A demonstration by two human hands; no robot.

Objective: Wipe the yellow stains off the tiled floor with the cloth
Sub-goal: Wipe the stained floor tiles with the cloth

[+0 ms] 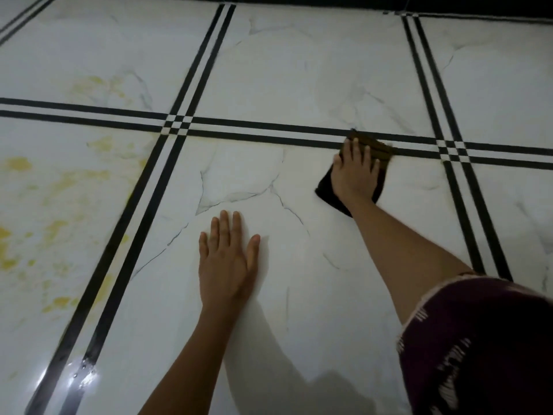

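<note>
A person's right hand (356, 169) pressed flat on a dark cloth (375, 151) against the white marble-patterned floor (299, 70), fingers spread over the fabric rather than curled around it. The cloth lay beneath the palm and reached past the fingertips onto a pair of black stripes (269, 131) running across the tiles; its far edge looked brownish, though blur made the colour hard to judge. The left hand (229, 262) rested open and flat on the same tile, nearer the person and to the left of the cloth hand, well apart from it and holding nothing. Yellow stains (18, 166) marked the tiles far to the left of both hands, beyond another pair of black stripes, with a fainter yellow patch (98, 85) on the tile farther away. A dark patterned garment (478, 348) filled the corner below the right forearm.
</note>
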